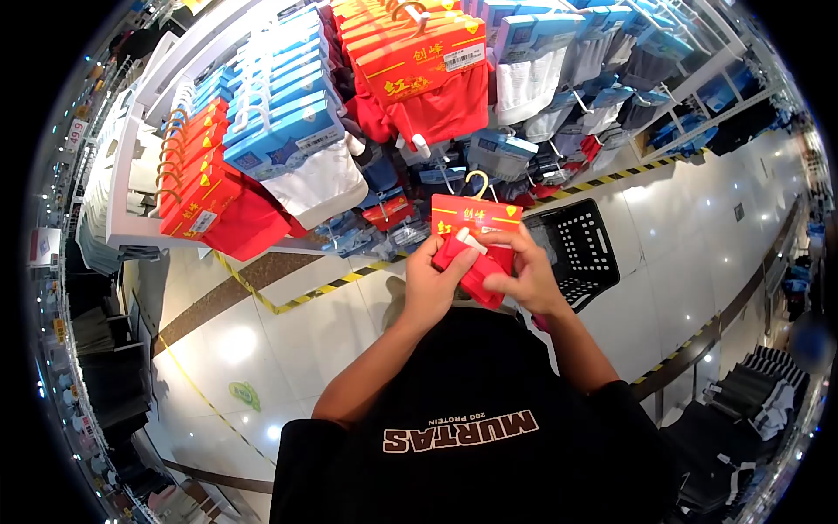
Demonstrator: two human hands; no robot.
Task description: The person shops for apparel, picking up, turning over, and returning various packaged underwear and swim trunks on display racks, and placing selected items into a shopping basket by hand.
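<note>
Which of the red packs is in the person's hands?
The red pack in front of the black shirt, held in left hand and right hand; the other red packs nearby hang on the rack.

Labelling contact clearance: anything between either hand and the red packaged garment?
Nothing visible. The left hand and right hand are both directly on the red packaged garment. A small white piece shows at its front, between the hands, but keeps neither off.

White rack [127, 175] with hanging packs [284, 138]
</note>
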